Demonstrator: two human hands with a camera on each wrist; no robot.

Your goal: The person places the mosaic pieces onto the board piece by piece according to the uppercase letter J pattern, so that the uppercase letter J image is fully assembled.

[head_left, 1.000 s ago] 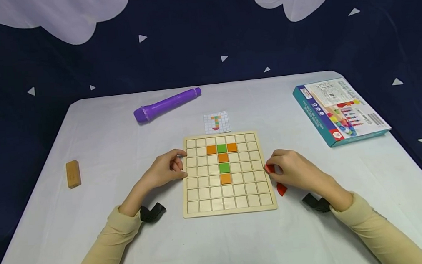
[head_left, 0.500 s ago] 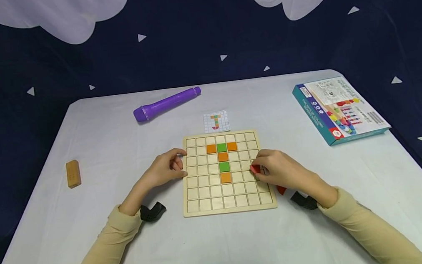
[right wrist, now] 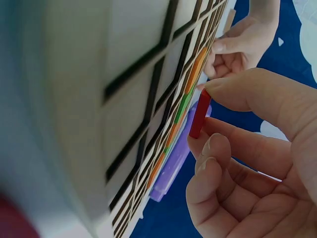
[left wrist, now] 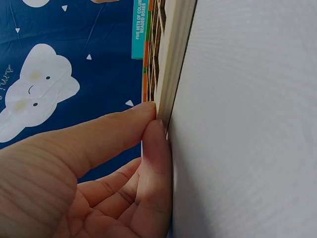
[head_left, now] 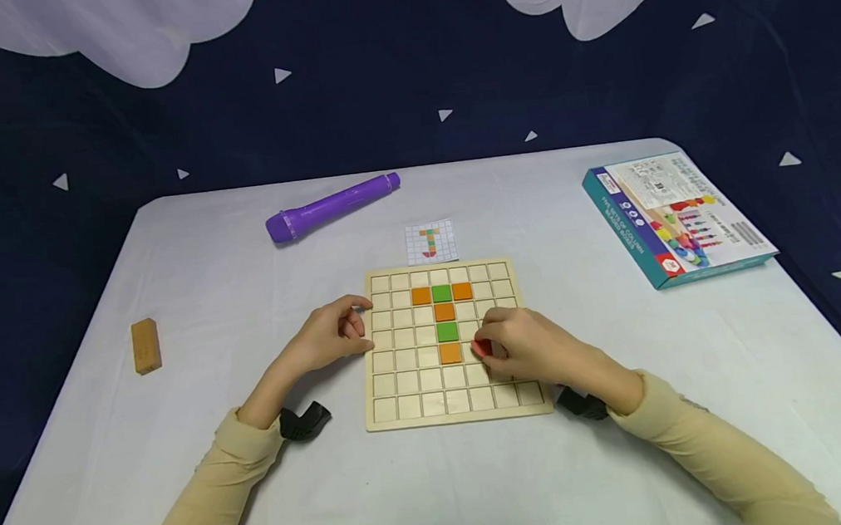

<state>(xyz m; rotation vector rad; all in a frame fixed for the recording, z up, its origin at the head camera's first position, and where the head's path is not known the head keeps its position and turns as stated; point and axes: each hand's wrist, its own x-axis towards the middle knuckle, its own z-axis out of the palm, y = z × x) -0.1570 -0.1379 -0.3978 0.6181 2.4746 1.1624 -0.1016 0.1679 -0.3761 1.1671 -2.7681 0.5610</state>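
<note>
A pale wooden grid board [head_left: 410,401] lies flat, with orange tiles [head_left: 450,353] and green tiles [head_left: 447,332] set in its cells as a T-like column. My right hand [head_left: 536,342] is over the board's right half, pinching a thin red tile [right wrist: 200,114] between thumb and fingers. That red tile is just right of the lowest orange tile in the head view. On the left, my left hand [head_left: 329,335] touches the board's side edge with its thumb and index fingertips spread apart. A card [head_left: 444,241] printed with a coloured J pattern lies behind the board.
A purple microphone-shaped toy [head_left: 333,208] lies at the back. Far left stands a small wooden block [head_left: 146,346]; back right is a flat boxed set [head_left: 687,222]. A blurred dark red shape [right wrist: 15,220] shows low in the right wrist view.
My right hand has carried the red tile leftward from beside the board to over its cells. Its wrist now covers the second red piece. My left hand stays at the edge.
</note>
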